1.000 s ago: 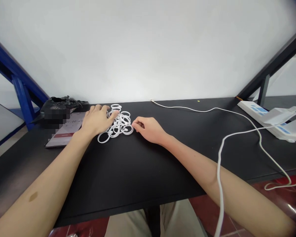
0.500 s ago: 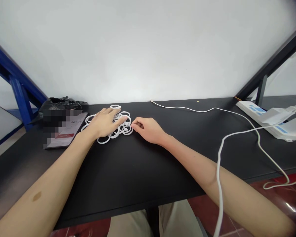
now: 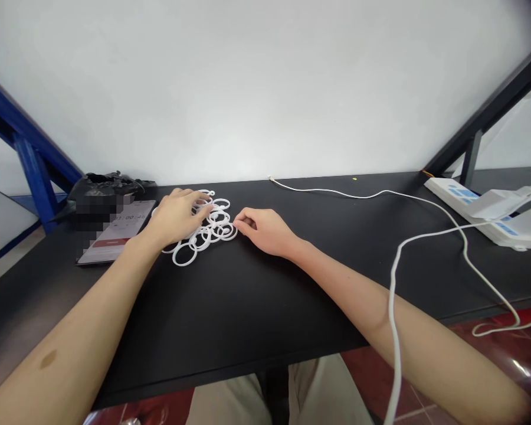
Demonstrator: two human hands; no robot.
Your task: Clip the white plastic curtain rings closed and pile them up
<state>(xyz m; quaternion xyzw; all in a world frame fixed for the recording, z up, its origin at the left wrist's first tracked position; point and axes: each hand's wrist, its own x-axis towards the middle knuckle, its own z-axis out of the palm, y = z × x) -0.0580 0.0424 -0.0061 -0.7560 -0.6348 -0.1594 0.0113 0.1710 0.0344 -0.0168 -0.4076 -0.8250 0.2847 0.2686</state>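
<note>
A pile of white plastic rings (image 3: pixel 215 229), with small eyelets on some, lies overlapping on the black table. Over its left part my left hand (image 3: pixel 177 215) rests palm down, fingers stretched out, and hides some of the rings. At the pile's right edge my right hand (image 3: pixel 265 230) is closed in a pinch, its thumb and forefinger on the rim of the outermost ring. One ring (image 3: pixel 184 254) sticks out toward the front of the pile.
A phone (image 3: pixel 119 230) with a timer on its screen lies left of the rings, a crumpled black plastic bag (image 3: pixel 108 184) behind it. A white cable (image 3: pixel 393 295) crosses above my right forearm. White power strip (image 3: pixel 482 212) with plugged-in adapters stands on the right.
My left hand has shifted a little to the left, uncovering more rings, and the rings under it have spread slightly. My right hand stays almost where it was, still pinched.
</note>
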